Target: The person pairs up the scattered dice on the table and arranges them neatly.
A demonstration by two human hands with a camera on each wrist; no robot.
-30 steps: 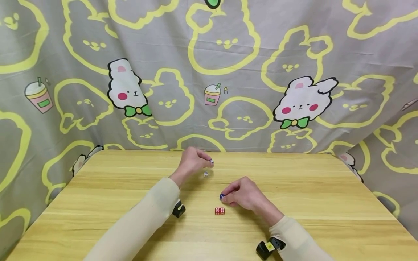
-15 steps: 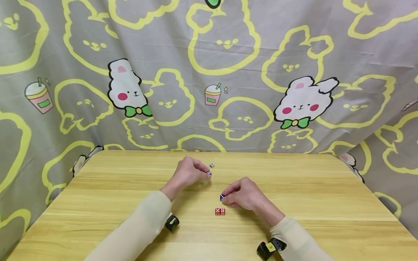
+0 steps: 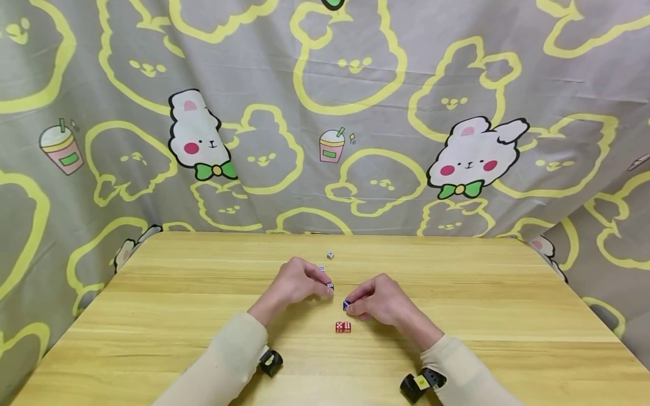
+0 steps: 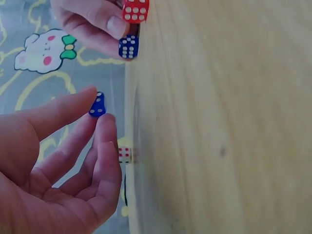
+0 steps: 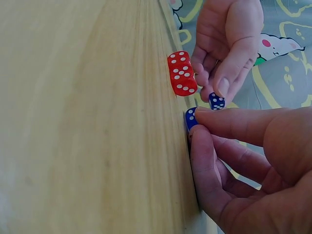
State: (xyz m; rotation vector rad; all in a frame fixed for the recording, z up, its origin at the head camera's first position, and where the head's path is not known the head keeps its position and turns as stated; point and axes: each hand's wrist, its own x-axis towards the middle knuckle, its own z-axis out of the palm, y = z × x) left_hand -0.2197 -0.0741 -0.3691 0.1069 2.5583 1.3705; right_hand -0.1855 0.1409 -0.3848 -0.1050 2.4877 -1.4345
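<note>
My left hand (image 3: pixel 299 282) pinches a blue die (image 4: pixel 97 105) with white pips between thumb and fingertips. In the left wrist view that die is held off the table. Close by on the right, my right hand (image 3: pixel 380 299) grips another blue die (image 5: pixel 191 118) low at the tabletop. Two red dice (image 3: pixel 343 327) lie side by side in front of it. Beyond the left hand sits a white die (image 3: pixel 330 255). A second white die (image 3: pixel 321 269) shows just over the left fingers, its lower part hidden.
The wooden table (image 3: pixel 152 316) extends to both sides of the hands. A grey curtain (image 3: pixel 284 84) with yellow outlines and bunny prints hangs behind its far edge. Black wrist devices (image 3: pixel 271 362) are strapped under both sleeves.
My left hand has come back from beside the far white die toward the right hand, carrying its blue die. The right hand and the red dice have stayed in place.
</note>
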